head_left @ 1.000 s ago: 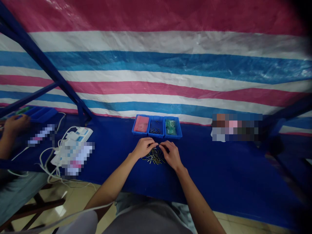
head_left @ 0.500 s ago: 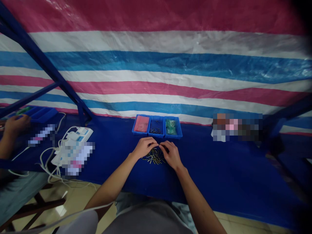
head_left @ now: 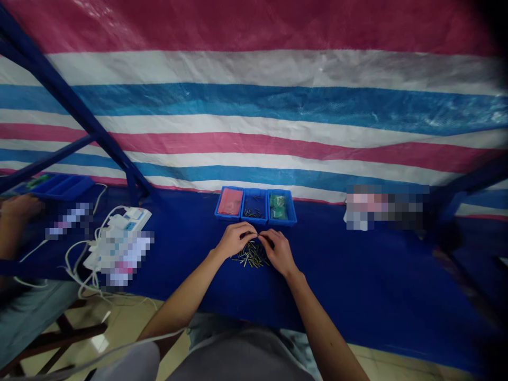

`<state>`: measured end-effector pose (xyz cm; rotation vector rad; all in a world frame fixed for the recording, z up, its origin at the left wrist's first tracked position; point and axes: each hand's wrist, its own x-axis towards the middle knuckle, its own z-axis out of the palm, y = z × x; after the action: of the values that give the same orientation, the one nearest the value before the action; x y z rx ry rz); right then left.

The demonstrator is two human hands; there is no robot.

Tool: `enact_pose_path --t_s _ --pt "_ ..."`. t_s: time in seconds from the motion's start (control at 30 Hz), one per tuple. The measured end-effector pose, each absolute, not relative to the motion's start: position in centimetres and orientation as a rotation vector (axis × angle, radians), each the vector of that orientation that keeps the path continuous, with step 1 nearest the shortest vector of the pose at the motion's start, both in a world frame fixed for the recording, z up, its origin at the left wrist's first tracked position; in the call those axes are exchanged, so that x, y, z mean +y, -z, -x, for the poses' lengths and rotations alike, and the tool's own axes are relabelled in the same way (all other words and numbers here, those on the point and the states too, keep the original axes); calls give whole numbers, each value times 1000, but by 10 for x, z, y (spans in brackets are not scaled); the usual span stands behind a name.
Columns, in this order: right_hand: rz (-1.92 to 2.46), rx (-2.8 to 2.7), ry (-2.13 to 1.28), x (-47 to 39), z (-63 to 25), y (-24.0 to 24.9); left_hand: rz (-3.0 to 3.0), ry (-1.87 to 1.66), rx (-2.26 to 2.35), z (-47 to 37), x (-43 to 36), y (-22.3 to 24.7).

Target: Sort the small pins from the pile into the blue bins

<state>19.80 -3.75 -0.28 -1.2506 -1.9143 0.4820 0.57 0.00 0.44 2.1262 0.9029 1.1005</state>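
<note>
Over a loose pile of thin, brass-coloured metal pins or screws (head_left: 252, 257), my left hand (head_left: 235, 239) and my right hand (head_left: 279, 250) meet fingertip to fingertip. Both are closed in a pinch. Whatever small piece lies between the fingertips is too tiny to make out. Just beyond the hands stands a blue three-part bin (head_left: 254, 219). Its left compartment holds pink bags or sheets (head_left: 230, 201), the middle one a few dark metal pieces (head_left: 253, 212), and the right one green-and-clear small packets (head_left: 279, 206).
White power strips with cables (head_left: 130, 219) lie to the left on the blue table (head_left: 357, 286). Farther left, a co-worker's hand (head_left: 21, 207) is near another blue bin (head_left: 65, 186). Blurred-out items (head_left: 365, 211) sit at the back right. A striped sheet (head_left: 278, 143) hangs behind.
My hands stay nearly in place, fingertips still together over the pile. The co-worker's hand at the far left has moved slightly left and down, away from the bin.
</note>
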Motion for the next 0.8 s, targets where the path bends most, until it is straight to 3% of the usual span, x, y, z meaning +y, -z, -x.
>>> enact_pose_path --t_s 0.8 --pt "1252 -1932 -474 -38 -198 1 -2168 -1022 1000 -4 -1 -6"
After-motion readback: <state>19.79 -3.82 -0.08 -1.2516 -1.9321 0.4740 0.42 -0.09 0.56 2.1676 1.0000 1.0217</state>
